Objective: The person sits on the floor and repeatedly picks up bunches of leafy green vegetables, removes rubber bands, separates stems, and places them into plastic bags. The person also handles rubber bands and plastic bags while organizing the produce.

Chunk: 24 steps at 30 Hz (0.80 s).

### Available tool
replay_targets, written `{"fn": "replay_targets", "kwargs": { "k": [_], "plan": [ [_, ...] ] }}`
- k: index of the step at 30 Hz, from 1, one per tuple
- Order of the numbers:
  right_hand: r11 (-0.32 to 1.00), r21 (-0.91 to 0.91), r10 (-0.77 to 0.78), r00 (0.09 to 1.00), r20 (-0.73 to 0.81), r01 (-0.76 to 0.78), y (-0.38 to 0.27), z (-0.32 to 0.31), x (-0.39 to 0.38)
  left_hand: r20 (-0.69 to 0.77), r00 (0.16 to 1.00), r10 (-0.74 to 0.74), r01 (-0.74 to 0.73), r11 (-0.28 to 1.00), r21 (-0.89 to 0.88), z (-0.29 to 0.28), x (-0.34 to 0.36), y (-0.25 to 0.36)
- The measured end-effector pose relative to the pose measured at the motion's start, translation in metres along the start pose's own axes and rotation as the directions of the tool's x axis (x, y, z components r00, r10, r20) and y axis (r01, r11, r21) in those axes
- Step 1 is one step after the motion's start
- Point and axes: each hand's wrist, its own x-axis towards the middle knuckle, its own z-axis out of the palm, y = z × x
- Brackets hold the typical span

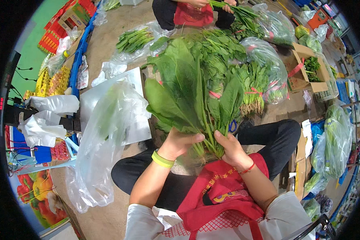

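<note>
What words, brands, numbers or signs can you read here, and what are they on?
I won't copy any out, but here's where they show:
Yellow lettering: curves across the red apron.
Red glowing marks: far left edge, too blurred to read; what they stand on is too dark to tell.
Marks on the cardboard box, upper left: too small to read.
Marks on the red cartons beside it: too small too.

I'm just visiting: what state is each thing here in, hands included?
Left hand: closed on the leafy bunch
Right hand: closed on its lower stems
Leafy bunch: held up, leaves spread
Banded greens: tied with red
Cardboard box: open, greens inside
Left plastic bag: loose, crumpled
Right plastic bag: filled with long greens
Yellow wristband: worn
</note>
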Motion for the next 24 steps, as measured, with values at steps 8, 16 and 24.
{"fn": "replay_targets", "kwargs": {
  "k": [8,16,24],
  "plan": [
    [0.993,-0.115,-0.008,1.0,0.028,0.011,0.004,-0.005,-0.008,0.088,0.996,0.003,0.012,0.985,-0.172,-0.012,-0.001,-0.002],
    [0.836,-0.435,-0.344,0.937,0.059,0.335,-0.007,0.016,-0.016,0.196,0.977,0.081,-0.06,0.992,-0.112,0.01,0.011,0.009],
    [0.918,-0.27,-0.343,0.921,-0.182,0.289,-0.001,0.022,-0.012,0.127,0.988,0.091,-0.079,0.992,-0.094,0.009,0.006,0.003]
  ]
}}
